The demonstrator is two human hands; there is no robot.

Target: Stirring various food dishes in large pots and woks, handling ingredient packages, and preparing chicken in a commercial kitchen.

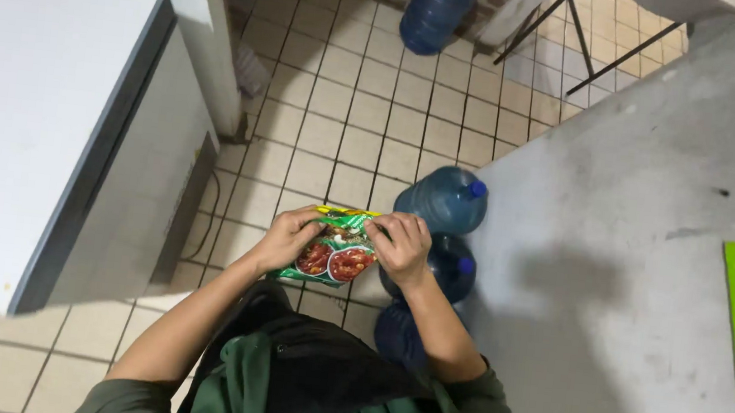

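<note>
Now | green food packet (pixel 336 249) up at chest height over tiled floor (pixel 350 114) | left hand (pixel 289 239) and right hand (pixel 400 246) both pinching top edge, grip closed | looks light, crinkly, slippery, soft | best held at sealed corners

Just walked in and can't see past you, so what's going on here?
A person stands on a tiled floor holding a green food packet in both hands. The left hand grips its left edge, and the right hand pinches the top right. The packet looks closed. Blue water jugs stand beside a grey counter, and a white chest freezer is on the left.
</note>
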